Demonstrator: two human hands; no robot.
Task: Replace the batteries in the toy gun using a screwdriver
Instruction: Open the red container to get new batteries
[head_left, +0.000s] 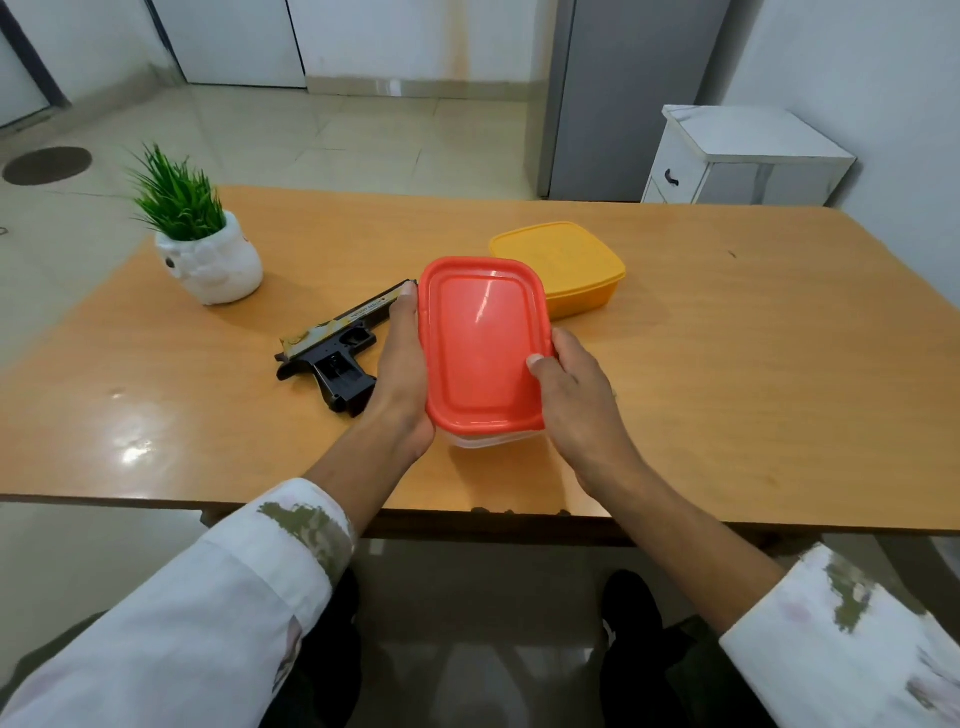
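Hands meet round a red-lidded box (483, 343) over the near middle of the bench (727, 364); the left hand (402, 374) clasps the box's left long side, one digit lying straight along the lid's edge, the rest hidden under or behind the box; the right hand (576, 400) grips the near right corner, thumb pressed on top of the lid, fingers wrapped round the rim with their tips out of sight; only a thin strip of the clear base shows below the lid's near edge, so the contents cannot be made out, nor whether the box rests on the bench or is held just off it.

Beside the left hand lies the toy gun (332, 353), flat on its side on the bench, black with a yellowish patterned slide; its muzzle end runs behind the left hand's fingertip and the box, its grip points toward the person; the lettering on the slide is too small to read.

Behind the box sits a closed yellow container (566, 265), its near left corner covered by the red lid; a potted plant (208, 244) in a white moulded pot stands toward the bench's far left.

White sleeves (249, 597) with olive patches are cut off by the lower edge; a white cabinet (743, 156) stands past the far right corner, its base hidden behind the bench.
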